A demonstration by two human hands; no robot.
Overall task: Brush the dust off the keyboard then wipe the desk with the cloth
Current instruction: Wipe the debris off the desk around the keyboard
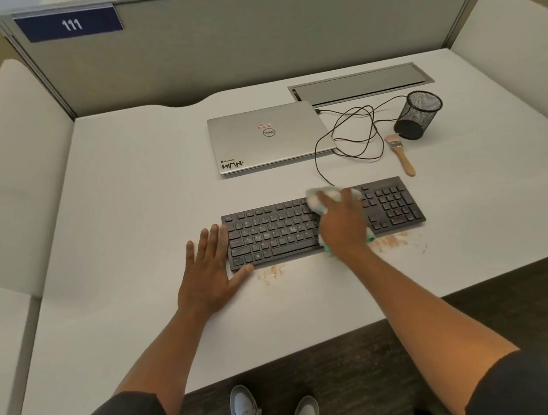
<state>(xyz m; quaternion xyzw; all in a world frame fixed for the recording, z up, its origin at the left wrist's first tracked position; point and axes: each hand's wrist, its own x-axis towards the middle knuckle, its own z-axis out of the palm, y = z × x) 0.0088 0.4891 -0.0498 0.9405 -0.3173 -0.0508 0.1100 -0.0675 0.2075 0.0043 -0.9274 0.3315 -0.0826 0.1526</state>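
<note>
Head view: Dell laptop (269, 136) stickered "WMN"; partition sign (70, 24) reads "111".

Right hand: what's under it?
Under the right hand lies a pale cloth, pressed flat on the middle of the black keyboard. Cloth edges show beyond the fingers and at the wrist. The keys beneath are covered, so dust there cannot be judged.

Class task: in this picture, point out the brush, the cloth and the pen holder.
brush (403, 157): head view, on its wooden handle.
cloth (317, 195): head view, on the bunched part beyond the fingers.
pen holder (420, 111): head view, on its mesh wall.
</note>
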